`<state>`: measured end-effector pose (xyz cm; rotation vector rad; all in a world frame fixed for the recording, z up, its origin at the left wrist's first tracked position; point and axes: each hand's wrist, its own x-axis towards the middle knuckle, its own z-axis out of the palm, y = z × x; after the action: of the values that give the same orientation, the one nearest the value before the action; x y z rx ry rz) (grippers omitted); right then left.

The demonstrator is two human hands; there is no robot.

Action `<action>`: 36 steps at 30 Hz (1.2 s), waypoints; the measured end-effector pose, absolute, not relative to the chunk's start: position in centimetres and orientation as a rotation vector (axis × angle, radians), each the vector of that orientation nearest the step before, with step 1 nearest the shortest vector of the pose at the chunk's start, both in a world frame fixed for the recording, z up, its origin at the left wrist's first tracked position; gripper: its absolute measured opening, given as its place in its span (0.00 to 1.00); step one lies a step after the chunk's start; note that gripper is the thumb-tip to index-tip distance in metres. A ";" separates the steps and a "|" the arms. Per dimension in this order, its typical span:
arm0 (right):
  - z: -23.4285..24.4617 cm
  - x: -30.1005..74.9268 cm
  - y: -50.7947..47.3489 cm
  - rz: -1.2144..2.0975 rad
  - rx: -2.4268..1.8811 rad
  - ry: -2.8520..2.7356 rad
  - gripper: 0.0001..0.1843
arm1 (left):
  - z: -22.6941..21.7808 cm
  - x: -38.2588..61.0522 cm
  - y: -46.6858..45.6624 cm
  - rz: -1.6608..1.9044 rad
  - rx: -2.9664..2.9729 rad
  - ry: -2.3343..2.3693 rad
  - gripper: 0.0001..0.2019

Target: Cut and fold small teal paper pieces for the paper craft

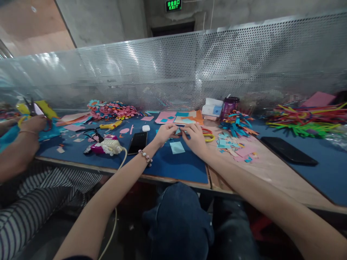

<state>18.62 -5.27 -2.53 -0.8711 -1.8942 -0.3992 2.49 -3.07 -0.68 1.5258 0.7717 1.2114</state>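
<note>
My left hand (165, 135) and my right hand (195, 138) meet over the blue mat, fingertips pinched close together. Between them is a small light-blue piece of paper (178, 131), mostly hidden by the fingers. Just below, a pale blue paper square (177, 147) lies flat on the mat, touched by neither hand. Scissors with red and yellow handles (208, 137) rest beside my right hand. Behind my fingers lie stacked pink, orange and blue paper sheets (199, 117).
To the left are a phone (137, 143), a white earbud case (146, 128), a power strip (107, 146) and a heap of paper flowers (112, 109). Paper scraps (230, 142), a black phone (288, 150) and pipe cleaners (306, 121) lie right. A co-worker's hand (34, 124) holds scissors.
</note>
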 end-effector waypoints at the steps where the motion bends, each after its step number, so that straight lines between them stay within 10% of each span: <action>1: -2.5 18.7 -5.3 -0.423 -0.869 -1.911 0.13 | -0.6 2.5 -3.1 1.221 1.512 0.772 0.08; 25: -2.4 19.1 -5.8 -0.620 -0.854 -2.042 0.17 | -0.6 2.3 -2.9 1.226 1.467 0.748 0.12; 36: -2.0 18.6 -5.0 0.341 -0.979 -1.663 0.18 | -0.8 2.3 -2.7 1.218 1.576 0.785 0.13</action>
<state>18.56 -4.97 -1.98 -0.9785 -1.6635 0.3412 2.29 -2.69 -0.84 1.5761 0.7850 1.2179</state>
